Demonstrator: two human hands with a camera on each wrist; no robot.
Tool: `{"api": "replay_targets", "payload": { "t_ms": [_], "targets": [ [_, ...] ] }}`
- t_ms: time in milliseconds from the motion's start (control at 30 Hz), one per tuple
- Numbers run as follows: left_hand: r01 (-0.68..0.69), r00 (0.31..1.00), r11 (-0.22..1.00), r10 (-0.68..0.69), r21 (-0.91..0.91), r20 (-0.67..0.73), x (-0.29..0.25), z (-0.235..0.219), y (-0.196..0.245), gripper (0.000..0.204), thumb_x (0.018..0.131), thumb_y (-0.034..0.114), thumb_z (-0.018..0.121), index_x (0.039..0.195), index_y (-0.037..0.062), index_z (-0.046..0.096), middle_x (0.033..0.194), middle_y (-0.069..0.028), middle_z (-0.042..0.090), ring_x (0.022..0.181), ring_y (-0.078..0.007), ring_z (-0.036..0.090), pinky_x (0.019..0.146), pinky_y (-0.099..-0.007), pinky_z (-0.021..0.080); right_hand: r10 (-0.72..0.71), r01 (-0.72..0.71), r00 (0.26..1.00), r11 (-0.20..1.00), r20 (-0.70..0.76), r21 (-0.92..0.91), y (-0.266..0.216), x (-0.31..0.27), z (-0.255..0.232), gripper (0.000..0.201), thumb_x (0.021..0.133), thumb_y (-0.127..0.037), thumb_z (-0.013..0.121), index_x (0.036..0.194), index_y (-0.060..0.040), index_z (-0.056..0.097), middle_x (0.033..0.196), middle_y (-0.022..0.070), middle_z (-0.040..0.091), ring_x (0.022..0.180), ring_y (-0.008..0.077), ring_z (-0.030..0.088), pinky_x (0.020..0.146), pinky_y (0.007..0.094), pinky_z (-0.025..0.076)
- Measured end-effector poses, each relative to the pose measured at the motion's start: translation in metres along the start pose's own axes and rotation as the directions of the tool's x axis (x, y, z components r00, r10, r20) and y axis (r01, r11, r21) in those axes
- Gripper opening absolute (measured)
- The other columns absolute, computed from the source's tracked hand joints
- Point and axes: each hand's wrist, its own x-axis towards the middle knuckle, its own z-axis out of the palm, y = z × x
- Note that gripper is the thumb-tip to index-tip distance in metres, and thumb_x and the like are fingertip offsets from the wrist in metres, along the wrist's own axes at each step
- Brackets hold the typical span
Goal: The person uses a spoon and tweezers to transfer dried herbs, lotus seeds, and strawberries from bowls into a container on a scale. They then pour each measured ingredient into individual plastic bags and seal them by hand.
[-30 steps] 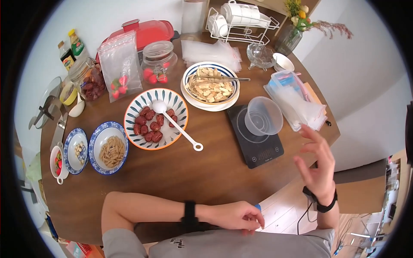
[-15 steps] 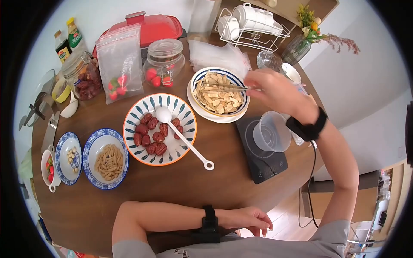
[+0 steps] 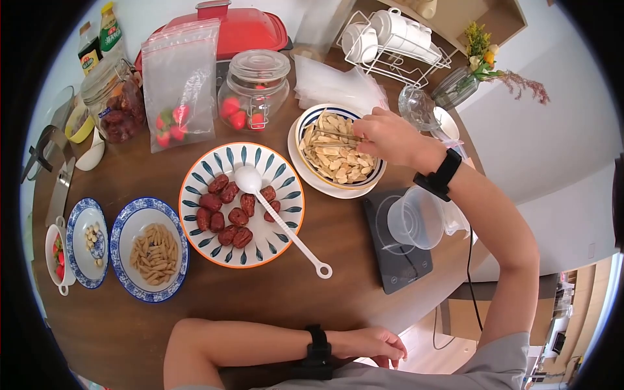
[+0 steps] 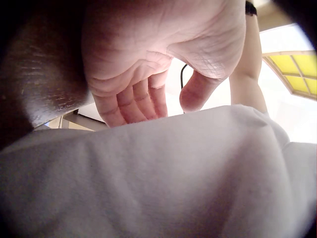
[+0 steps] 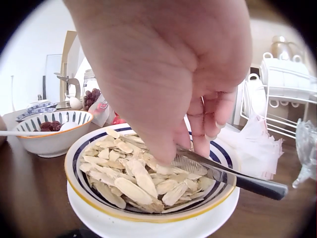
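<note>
The right hand (image 3: 389, 138) is over the bowl of pale dried slices (image 3: 339, 155), its fingers (image 5: 200, 130) curled down and pinching the metal tongs (image 5: 218, 173) that lie across the bowl's rim; in the right wrist view the ridged tip of the tongs rests on the heap while the handle sticks out past the blue-banded edge. That bowl sits on a white plate (image 3: 311, 179), just beside the big patterned bowl of red dates (image 3: 242, 203) with its white spoon (image 3: 279, 213), and between that bowl and the cup rack (image 3: 396, 40) at the back of the tabletop (image 3: 325, 237). To my eye the step in hand is taking up the tongs to lift slices, and the thing to get right is the grip: hold further back on the handle, not at the tip, so the arms can spring apart and close on a small cluster. The slices look thin, dry and light, so I would expect them to slip or scatter if squeezed hard or scooped fast; a gentle pinch from the top of the heap seems safer. The clear plastic cup (image 3: 416, 218) on the black scale (image 3: 398, 240) stands near the bowl, on the side away from the dates. The left hand (image 3: 372, 343) rests at the near tabletop edge, fingers (image 4: 133, 99) loosely curled, holding nothing.
</note>
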Motion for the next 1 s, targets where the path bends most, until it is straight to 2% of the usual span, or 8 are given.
{"api": "replay_targets", "payload": {
  "t_ms": [167, 267, 333, 367, 467, 533, 700, 1000],
  "targets": [
    [-0.002, 0.998, 0.998, -0.003, -0.063, -0.067, -0.004, 0.007, 0.005, 0.027, 0.092, 0.025, 0.060, 0.109, 0.0041, 0.061, 0.092, -0.0026, 0.063, 0.076, -0.0084, 0.059, 0.074, -0.0212, 0.048, -0.007, 0.006, 1.000, 0.997, -0.001, -0.081, 0.001, -0.002, -0.002, 0.022, 0.084, -0.020, 0.065, 0.096, -0.0023, 0.061, 0.091, 0.0157, 0.067, 0.094, 0.0317, 0.059, 0.087, 0.0443, 0.047],
    [-0.007, 0.997, 0.998, 0.002, -0.062, -0.074, -0.002, 0.006, 0.002, 0.029, 0.092, 0.026, 0.060, 0.110, 0.0036, 0.061, 0.093, -0.0028, 0.063, 0.077, -0.0087, 0.060, 0.075, -0.0214, 0.048, -0.040, 0.045, 0.995, 0.997, -0.087, 0.057, 0.010, -0.014, -0.022, 0.024, 0.090, -0.021, 0.060, 0.100, 0.0004, 0.056, 0.086, 0.0191, 0.065, 0.082, 0.0307, 0.063, 0.076, 0.0422, 0.051],
    [0.006, 0.999, 0.999, -0.008, -0.043, -0.039, 0.001, 0.001, -0.001, 0.032, 0.093, 0.029, 0.060, 0.114, 0.0053, 0.059, 0.097, -0.0024, 0.062, 0.081, -0.0077, 0.059, 0.076, -0.0209, 0.047, 0.176, -0.179, 0.983, 0.818, 0.057, 0.547, 0.012, -0.023, -0.040, 0.025, 0.095, -0.021, 0.054, 0.106, 0.0010, 0.050, 0.080, 0.0159, 0.062, 0.071, 0.0254, 0.065, 0.064, 0.0379, 0.052],
    [0.020, 1.000, 1.000, -0.020, -0.022, -0.007, 0.002, 0.000, -0.002, 0.036, 0.094, 0.032, 0.061, 0.119, 0.0069, 0.056, 0.102, -0.0020, 0.060, 0.086, -0.0067, 0.058, 0.078, -0.0203, 0.045, 0.216, -0.238, 0.970, 0.764, 0.109, 0.599, 0.014, -0.029, -0.044, 0.022, 0.097, -0.019, 0.049, 0.107, 0.0001, 0.047, 0.076, 0.0086, 0.058, 0.060, 0.0159, 0.058, 0.057, 0.0313, 0.049],
    [0.026, 0.999, 0.999, -0.027, -0.037, -0.018, -0.001, 0.002, 0.002, 0.037, 0.094, 0.031, 0.061, 0.119, 0.0048, 0.056, 0.101, -0.0028, 0.060, 0.086, -0.0070, 0.059, 0.080, -0.0196, 0.045, 0.362, -0.509, 0.861, 0.587, 0.359, 0.630, 0.036, -0.040, -0.044, 0.020, 0.097, -0.021, 0.046, 0.106, -0.0024, 0.048, 0.076, 0.0031, 0.057, 0.055, 0.0114, 0.048, 0.052, 0.0274, 0.043],
    [0.031, 0.999, 0.999, -0.032, -0.033, -0.018, -0.001, 0.002, 0.002, 0.037, 0.094, 0.032, 0.061, 0.119, 0.0048, 0.056, 0.101, -0.0029, 0.060, 0.086, -0.0068, 0.059, 0.079, -0.0195, 0.045, 0.349, -0.460, 0.888, 0.660, 0.300, 0.594, 0.043, -0.045, -0.037, 0.022, 0.096, -0.025, 0.045, 0.104, -0.0053, 0.050, 0.074, 0.0001, 0.055, 0.054, 0.0093, 0.040, 0.047, 0.0248, 0.034],
    [0.032, 0.999, 0.999, -0.033, -0.036, -0.008, 0.001, 0.000, -0.001, 0.036, 0.094, 0.032, 0.061, 0.119, 0.0051, 0.057, 0.101, -0.0030, 0.061, 0.086, -0.0066, 0.059, 0.080, -0.0196, 0.045, 0.498, -0.692, 0.721, 0.547, 0.481, 0.471, 0.040, -0.048, -0.037, 0.038, 0.097, -0.040, 0.042, 0.092, -0.0066, 0.059, 0.057, -0.0050, 0.043, 0.049, 0.0053, 0.034, 0.043, 0.0240, 0.026],
    [0.013, 1.000, 0.998, -0.014, -0.064, -0.014, 0.002, -0.001, -0.003, 0.032, 0.094, 0.029, 0.061, 0.115, 0.0053, 0.058, 0.099, -0.0021, 0.060, 0.084, -0.0063, 0.058, 0.080, -0.0191, 0.045, 0.414, -0.689, 0.722, 0.509, 0.555, 0.517, 0.046, -0.018, -0.016, 0.048, 0.099, -0.046, 0.040, 0.083, -0.0060, 0.061, 0.048, -0.0058, 0.036, 0.039, 0.0055, 0.026, 0.037, 0.0258, 0.021]
  ]
}}
